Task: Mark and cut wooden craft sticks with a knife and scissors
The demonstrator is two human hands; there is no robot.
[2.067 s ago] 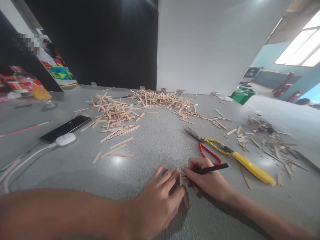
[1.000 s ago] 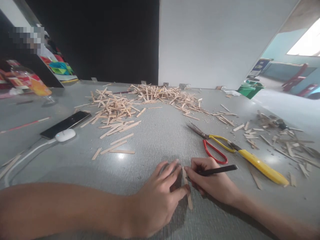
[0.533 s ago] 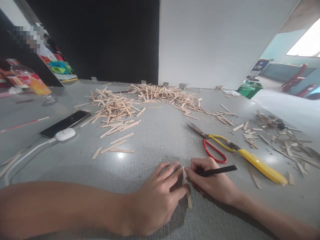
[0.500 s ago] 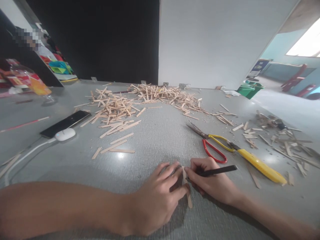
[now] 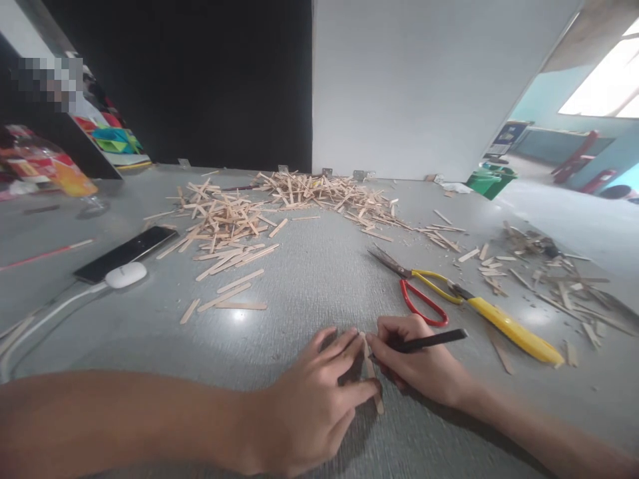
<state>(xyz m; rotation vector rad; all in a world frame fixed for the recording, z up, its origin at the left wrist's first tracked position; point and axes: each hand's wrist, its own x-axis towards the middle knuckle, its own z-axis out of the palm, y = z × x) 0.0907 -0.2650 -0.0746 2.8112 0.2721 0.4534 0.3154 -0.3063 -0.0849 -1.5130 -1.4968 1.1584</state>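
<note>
Near the front of the grey table, a wooden craft stick (image 5: 370, 370) lies flat between my hands. My left hand (image 5: 319, 392) holds it against the tabletop, fingertips by its upper end and thumb across its lower part. In my right hand (image 5: 417, 359) a black pen (image 5: 433, 340) is pinched, its tip down at the stick's right edge. Beyond the right hand lie scissors (image 5: 424, 303) with one red and one yellow handle, blades apart. A yellow utility knife (image 5: 516, 329) rests against the scissors' yellow handle.
Heaps of craft sticks (image 5: 224, 216) spread along the back, below a black and white partition (image 5: 424, 86). Cut scraps (image 5: 564, 286) litter the right. On the left are a phone (image 5: 127, 253), a white cabled device (image 5: 126, 275), a red pencil (image 5: 47, 254) and a bottle (image 5: 70, 174).
My left thumb has slid slightly down the craft stick. The pen stays at the stick's edge, and the whole view has shifted a little.
</note>
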